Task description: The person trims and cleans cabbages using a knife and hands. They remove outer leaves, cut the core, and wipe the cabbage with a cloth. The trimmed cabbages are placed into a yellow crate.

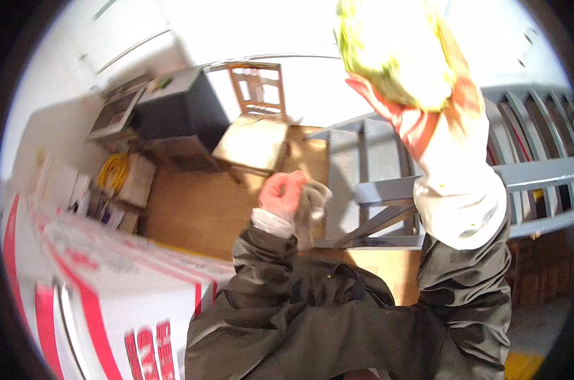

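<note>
My right hand point(422, 126) is raised at the upper right, with the palm and spread fingers cupped under a large pale-green leafy head point(394, 71). It looks like a cabbage or lettuce. Strong light washes out its middle, and its top runs past the view's edge. Lower down, in front of my body, my left hand point(281, 192) is curled closed. From it hangs a limp grey-brown thing point(310, 209), blurred, perhaps a cloth or glove. Dark jacket sleeves and white cuffs cover both my arms.
Red-and-white packaging point(139, 294) with printing stands close at my left. Ahead is a wooden chair point(253, 137) beside a dark cabinet point(182, 104). A coiled yellow hose or cable point(113, 172) lies at the left. Grey slatted framing point(536, 168) stands at the right.
</note>
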The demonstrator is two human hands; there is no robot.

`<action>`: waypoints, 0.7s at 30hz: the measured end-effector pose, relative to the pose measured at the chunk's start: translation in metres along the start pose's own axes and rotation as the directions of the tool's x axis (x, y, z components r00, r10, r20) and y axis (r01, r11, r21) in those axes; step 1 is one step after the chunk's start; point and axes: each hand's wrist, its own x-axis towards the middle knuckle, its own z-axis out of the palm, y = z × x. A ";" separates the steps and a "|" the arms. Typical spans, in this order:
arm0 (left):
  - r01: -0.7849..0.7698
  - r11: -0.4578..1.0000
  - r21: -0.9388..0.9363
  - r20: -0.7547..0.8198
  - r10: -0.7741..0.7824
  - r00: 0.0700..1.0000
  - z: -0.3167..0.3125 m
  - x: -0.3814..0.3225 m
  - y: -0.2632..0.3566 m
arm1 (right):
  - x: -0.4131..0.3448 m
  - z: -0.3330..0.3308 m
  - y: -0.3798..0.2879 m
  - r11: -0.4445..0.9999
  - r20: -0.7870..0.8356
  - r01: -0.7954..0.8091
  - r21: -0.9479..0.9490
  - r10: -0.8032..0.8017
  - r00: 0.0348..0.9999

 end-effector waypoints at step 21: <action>-0.584 0.744 -0.326 -0.742 0.182 0.645 -0.097 -0.516 0.194 | -0.386 0.212 0.220 0.559 0.630 -0.780 -0.283 0.721 0.288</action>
